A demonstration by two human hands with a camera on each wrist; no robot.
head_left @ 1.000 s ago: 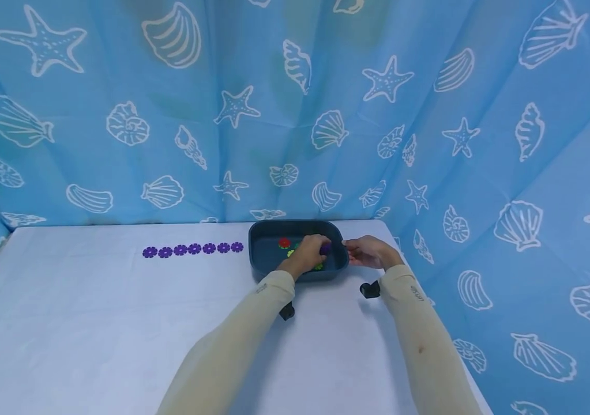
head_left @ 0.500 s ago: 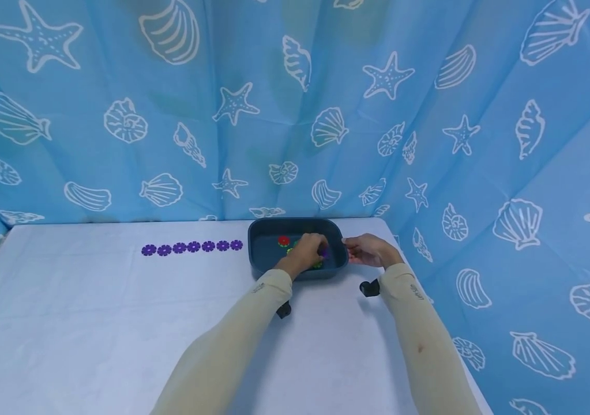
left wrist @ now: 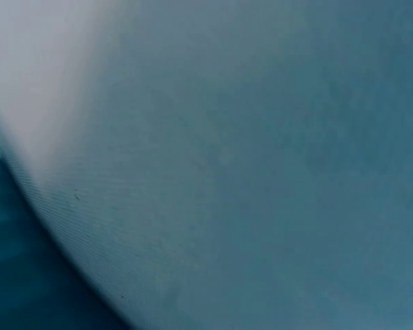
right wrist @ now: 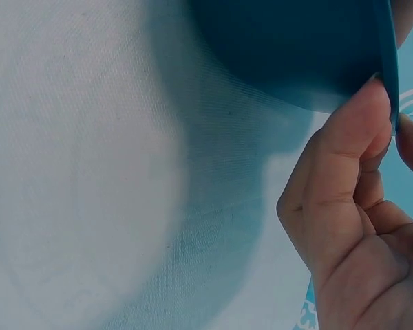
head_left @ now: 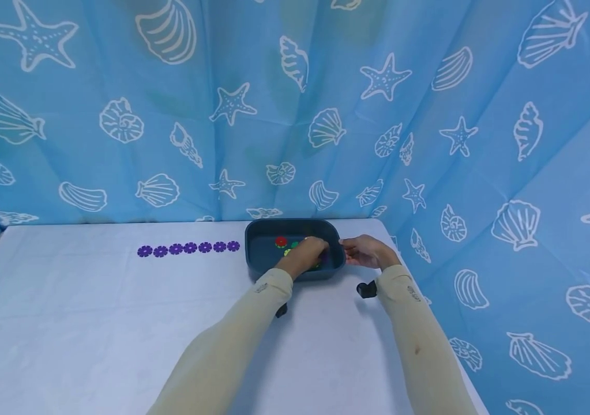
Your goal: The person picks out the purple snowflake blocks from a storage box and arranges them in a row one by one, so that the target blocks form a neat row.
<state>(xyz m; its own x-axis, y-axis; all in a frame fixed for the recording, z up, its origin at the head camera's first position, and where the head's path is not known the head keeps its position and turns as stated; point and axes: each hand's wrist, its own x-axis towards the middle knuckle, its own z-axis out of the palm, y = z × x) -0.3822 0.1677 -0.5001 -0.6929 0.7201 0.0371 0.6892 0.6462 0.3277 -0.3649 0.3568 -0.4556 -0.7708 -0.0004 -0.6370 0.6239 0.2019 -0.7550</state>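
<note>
In the head view my left hand [head_left: 306,253] reaches down into a dark blue-grey plastic bin [head_left: 260,266], fingers curled. A bit of purple shows under its fingertips, a flower-shaped disc [head_left: 323,258] mostly hidden by the hand. My right hand [head_left: 368,252] pinches the bin's right rim between thumb and fingers; the right wrist view shows the bin wall [right wrist: 296,48] in that grip. On the bin floor lie a red flower disc [head_left: 281,242] and some yellow and green ones, partly behind the left hand. The left wrist view holds only bin wall [left wrist: 34,275] and cloth.
Left of the bin, several purple flower discs [head_left: 176,249] lie in a row on the white tablecloth [head_left: 92,323]. A blue curtain with shell prints [head_left: 253,144] hangs right behind the table and along its right side.
My left hand has sunk slightly deeper into the bin, and the purple disc at its fingertips is now less visible. The right hand keeps its hold on the rim.
</note>
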